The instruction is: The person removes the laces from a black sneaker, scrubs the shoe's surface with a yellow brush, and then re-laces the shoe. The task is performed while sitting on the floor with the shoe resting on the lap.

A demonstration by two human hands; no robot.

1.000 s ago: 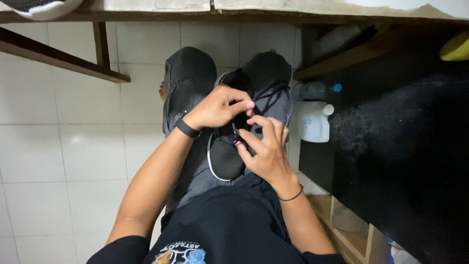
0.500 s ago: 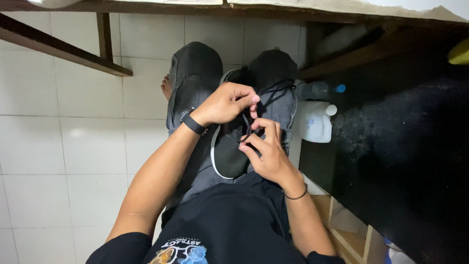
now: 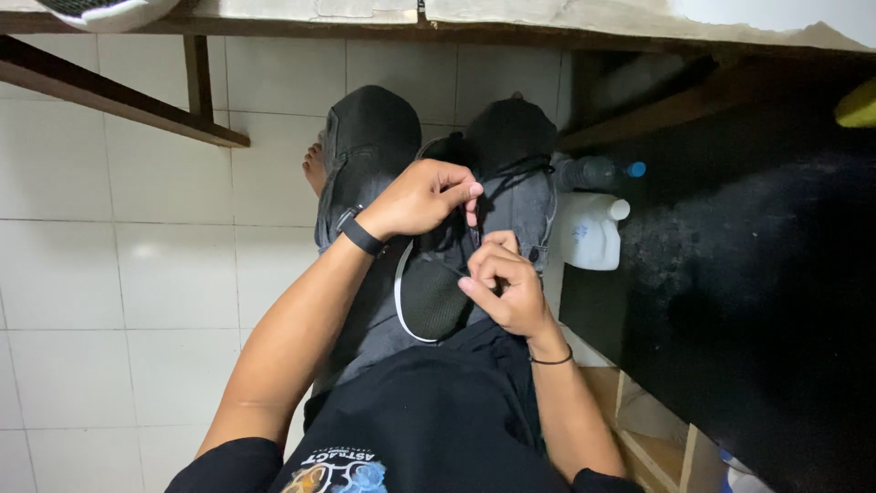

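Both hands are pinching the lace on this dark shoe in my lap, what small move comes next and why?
Probably draw the lace snug with the right hand. The left hand pinches it near the eyelets of the dark shoe, and the lace looks slack between the two hands.

This looks like a plain home or small workshop corner: the floor (image 3: 119, 274) is laid with large white glazed tiles, and a rough wooden workbench (image 3: 547, 23) with dark timber braces (image 3: 109, 96) runs along the top. A white plastic jug (image 3: 584, 233) and a blue-capped clear bottle (image 3: 598, 171) stand on the floor beside open wooden shelving (image 3: 657, 429).
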